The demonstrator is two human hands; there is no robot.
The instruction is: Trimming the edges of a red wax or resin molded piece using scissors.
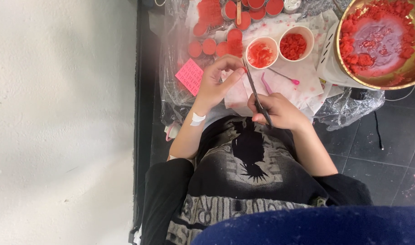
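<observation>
Seen from the head camera, the right hand [280, 111] is closed around the handles of dark metal scissors [256, 96], blades pointing up toward two white paper cups. The left hand [216, 82], fingers curled, pinches a small item at the blade tips; what it is cannot be told. The left cup [261, 52] holds red wax, as does the right cup [296, 43]. A large brass-coloured pot [400, 79] of red wax stands at far right.
</observation>
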